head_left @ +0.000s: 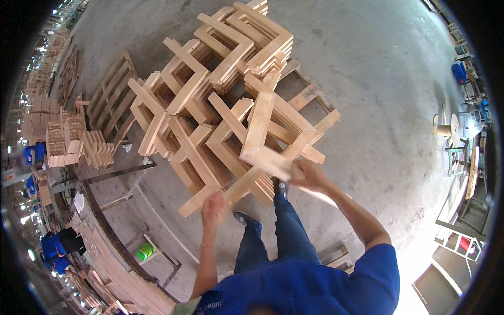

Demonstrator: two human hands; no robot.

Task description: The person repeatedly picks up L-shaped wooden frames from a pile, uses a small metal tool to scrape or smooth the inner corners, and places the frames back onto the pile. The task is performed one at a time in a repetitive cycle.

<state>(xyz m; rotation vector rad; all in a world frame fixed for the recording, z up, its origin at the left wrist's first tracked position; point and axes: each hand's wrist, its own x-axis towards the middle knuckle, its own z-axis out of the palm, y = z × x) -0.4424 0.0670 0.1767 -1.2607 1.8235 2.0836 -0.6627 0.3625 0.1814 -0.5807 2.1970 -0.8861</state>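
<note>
A stack of light wooden L-shaped frames (210, 100) stands on a pallet (310, 97) on the concrete floor in front of me. My right hand (307, 174) grips the near corner of one wooden frame (260, 131), which is tilted up above the stack. My left hand (212, 206) touches the lower end of a plank (202, 199) sticking out at the stack's near edge; its grip is blurred. My legs in blue jeans stand just behind the stack.
An empty pallet (110, 97) lies to the left, beside smaller stacks of wood pieces (65, 139). A long metal-framed workbench (113, 252) runs along the lower left, with people in blue nearby (55, 247). A cable spool (446, 128) and racks stand at right.
</note>
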